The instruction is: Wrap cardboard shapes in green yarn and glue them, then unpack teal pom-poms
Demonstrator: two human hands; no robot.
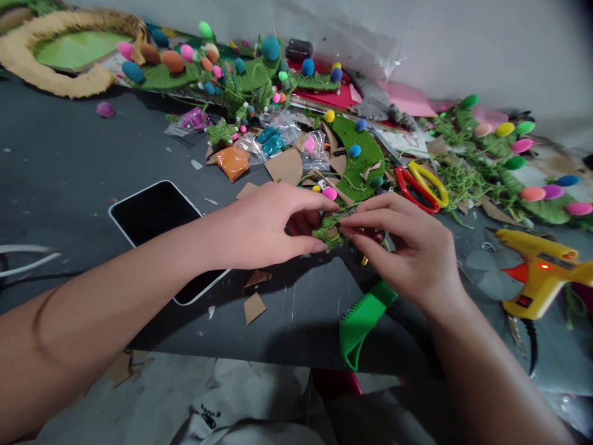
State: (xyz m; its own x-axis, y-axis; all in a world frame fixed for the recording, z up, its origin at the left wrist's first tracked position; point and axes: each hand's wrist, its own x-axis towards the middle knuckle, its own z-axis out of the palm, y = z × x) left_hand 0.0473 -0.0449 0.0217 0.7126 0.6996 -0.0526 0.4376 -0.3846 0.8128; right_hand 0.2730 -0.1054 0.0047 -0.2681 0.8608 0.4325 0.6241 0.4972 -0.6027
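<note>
Near the middle of the head view, a small green yarn-wrapped piece (330, 233) is held between both hands over the dark table. My left hand (273, 225) reaches in from the left, its thumb and fingers closed on the piece's left side. My right hand (405, 244) pinches the piece's right side with thumb and fingertips. A pink egg-shaped ball (330, 193) lies just beyond the piece. Below my left forearm a phone (155, 210) with a white edge is partly hidden. A green toothed plastic tool (364, 321) lies below my right hand.
Red and yellow-handled scissors (419, 187) lie beyond my right hand. A yellow glue gun (540, 272) with a lit red light stands at the right. Along the wall are yarn leaves (254, 74) with coloured balls, a beige ring (28, 46), cardboard scraps (283, 167) and plastic bags.
</note>
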